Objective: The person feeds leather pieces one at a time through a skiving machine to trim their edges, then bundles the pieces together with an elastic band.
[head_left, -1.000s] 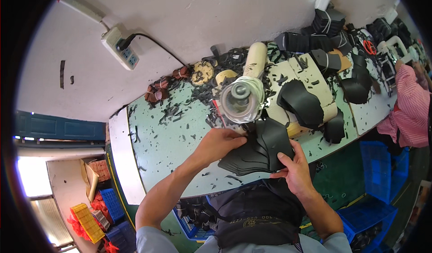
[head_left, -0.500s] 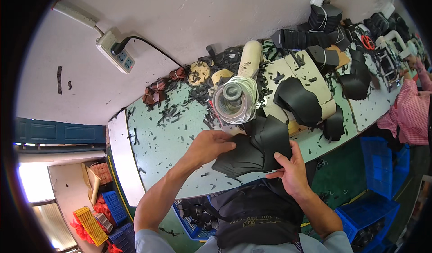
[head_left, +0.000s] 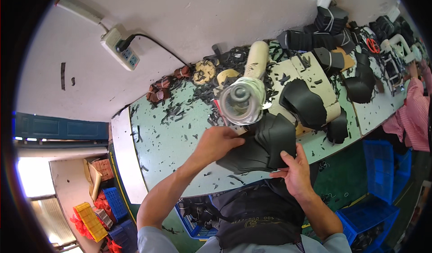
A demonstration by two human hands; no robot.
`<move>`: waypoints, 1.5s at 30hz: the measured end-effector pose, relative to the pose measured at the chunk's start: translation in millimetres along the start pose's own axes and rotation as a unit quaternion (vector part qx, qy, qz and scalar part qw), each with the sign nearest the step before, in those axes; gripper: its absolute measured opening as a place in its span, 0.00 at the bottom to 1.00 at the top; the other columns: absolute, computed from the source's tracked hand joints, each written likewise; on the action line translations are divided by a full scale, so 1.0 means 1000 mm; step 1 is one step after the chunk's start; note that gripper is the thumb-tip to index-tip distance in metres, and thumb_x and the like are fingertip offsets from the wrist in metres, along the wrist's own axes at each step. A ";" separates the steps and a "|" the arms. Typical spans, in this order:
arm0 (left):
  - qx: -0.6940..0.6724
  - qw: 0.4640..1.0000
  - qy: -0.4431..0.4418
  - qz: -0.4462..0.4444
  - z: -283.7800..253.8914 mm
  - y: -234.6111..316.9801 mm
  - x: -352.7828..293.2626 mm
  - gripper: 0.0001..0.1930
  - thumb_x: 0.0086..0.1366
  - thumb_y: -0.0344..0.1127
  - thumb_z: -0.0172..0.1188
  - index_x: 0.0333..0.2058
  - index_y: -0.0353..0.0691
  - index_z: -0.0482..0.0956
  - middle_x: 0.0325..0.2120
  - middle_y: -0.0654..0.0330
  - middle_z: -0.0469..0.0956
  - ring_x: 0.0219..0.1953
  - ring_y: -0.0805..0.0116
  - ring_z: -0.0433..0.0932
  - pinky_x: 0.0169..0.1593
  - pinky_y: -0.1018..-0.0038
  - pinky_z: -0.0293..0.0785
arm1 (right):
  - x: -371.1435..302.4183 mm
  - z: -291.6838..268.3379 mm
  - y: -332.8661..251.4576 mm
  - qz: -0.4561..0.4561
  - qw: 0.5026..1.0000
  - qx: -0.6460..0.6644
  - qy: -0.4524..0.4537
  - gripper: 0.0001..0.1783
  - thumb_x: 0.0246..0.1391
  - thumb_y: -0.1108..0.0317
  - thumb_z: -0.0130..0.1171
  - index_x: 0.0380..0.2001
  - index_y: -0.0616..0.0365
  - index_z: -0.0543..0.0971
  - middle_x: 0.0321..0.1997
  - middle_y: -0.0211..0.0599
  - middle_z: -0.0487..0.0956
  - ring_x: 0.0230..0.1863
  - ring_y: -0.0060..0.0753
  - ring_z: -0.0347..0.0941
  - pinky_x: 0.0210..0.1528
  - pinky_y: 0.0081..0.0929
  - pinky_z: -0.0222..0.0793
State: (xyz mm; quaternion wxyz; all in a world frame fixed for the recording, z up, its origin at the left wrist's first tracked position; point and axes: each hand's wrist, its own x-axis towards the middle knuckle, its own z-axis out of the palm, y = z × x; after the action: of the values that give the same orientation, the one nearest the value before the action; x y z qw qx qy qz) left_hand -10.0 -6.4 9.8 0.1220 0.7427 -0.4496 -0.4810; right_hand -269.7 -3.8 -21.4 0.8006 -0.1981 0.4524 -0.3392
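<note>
Fanned blk pcs [head_left: 247,158] at lower ctr of frame, over front edge of worktop [head_left: 173,138]; L hand [head_left: 217,144] at their L edge, thumb on top, fingers nearly closed on them; R hand [head_left: 294,171] at their lower R, thumb on top, fingers curled under, pinched tight; machine [head_left: 242,101] just above, ctr; scraps [head_left: 173,112] L of ctr; pwr strip [head_left: 120,49] upper L.

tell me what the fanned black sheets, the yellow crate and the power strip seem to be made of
Fanned black sheets: perhaps leather or a rubbery synthetic; matte, with smooth faces and thin, clean edges. Yellow crate: most likely moulded plastic, from its even colour and openwork walls; finish unclear. Power strip: probably hard plastic, pale and smooth with crisp edges.
</note>
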 end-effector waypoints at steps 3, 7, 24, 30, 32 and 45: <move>0.021 1.000 -0.007 -0.008 0.005 0.011 0.002 0.21 0.58 0.43 0.69 0.47 0.35 0.84 0.35 0.53 0.86 0.37 0.66 0.84 0.45 0.72 0.77 | 0.001 -0.004 -0.007 -0.002 1.000 -0.005 -0.004 0.23 0.64 0.74 0.53 0.61 0.56 0.63 0.53 0.41 0.76 0.40 0.31 0.82 0.28 0.30 0.86; -0.152 0.987 -0.038 0.036 0.003 -0.018 -0.003 0.19 0.58 0.39 0.71 0.44 0.32 0.85 0.34 0.54 0.86 0.37 0.72 0.83 0.43 0.74 0.77 | -0.001 -0.001 -0.005 -0.030 0.999 -0.017 -0.004 0.22 0.64 0.74 0.52 0.60 0.56 0.64 0.53 0.40 0.76 0.41 0.31 0.81 0.28 0.30 0.86; 0.032 0.999 -0.017 -0.025 0.002 0.020 0.003 0.18 0.60 0.41 0.67 0.46 0.38 0.85 0.37 0.53 0.86 0.38 0.67 0.84 0.45 0.73 0.77 | 0.002 0.000 -0.008 -0.023 1.000 -0.003 0.000 0.23 0.64 0.74 0.51 0.62 0.54 0.63 0.55 0.36 0.74 0.48 0.30 0.79 0.29 0.31 0.87; -0.123 0.991 -0.037 0.035 0.003 -0.011 -0.002 0.17 0.59 0.40 0.68 0.43 0.36 0.85 0.31 0.54 0.85 0.34 0.67 0.84 0.42 0.73 0.77 | 0.000 -0.006 -0.006 -0.044 0.999 -0.012 0.004 0.24 0.65 0.74 0.50 0.63 0.54 0.62 0.56 0.36 0.74 0.48 0.32 0.79 0.29 0.32 0.87; -0.022 1.000 -0.010 0.018 0.002 -0.007 -0.001 0.17 0.60 0.43 0.67 0.43 0.38 0.86 0.31 0.52 0.86 0.36 0.63 0.85 0.43 0.71 0.78 | 0.000 -0.002 -0.005 -0.046 0.999 -0.016 0.003 0.24 0.65 0.74 0.50 0.63 0.54 0.62 0.57 0.36 0.74 0.48 0.32 0.79 0.29 0.31 0.87; -0.159 0.987 -0.010 -0.010 0.010 -0.008 -0.009 0.15 0.62 0.36 0.67 0.46 0.38 0.83 0.26 0.65 0.82 0.21 0.80 0.73 0.23 0.80 0.68 | -0.001 -0.010 -0.004 -0.059 0.998 -0.029 0.014 0.26 0.62 0.73 0.53 0.63 0.53 0.62 0.57 0.36 0.72 0.50 0.29 0.76 0.27 0.27 0.85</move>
State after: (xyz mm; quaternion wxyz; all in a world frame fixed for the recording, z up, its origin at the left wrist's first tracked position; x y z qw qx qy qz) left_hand -15.3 7.7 5.8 0.2288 0.7135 -0.3609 -0.5553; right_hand -279.8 -5.8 -23.4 0.7666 -0.2429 0.4610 -0.3753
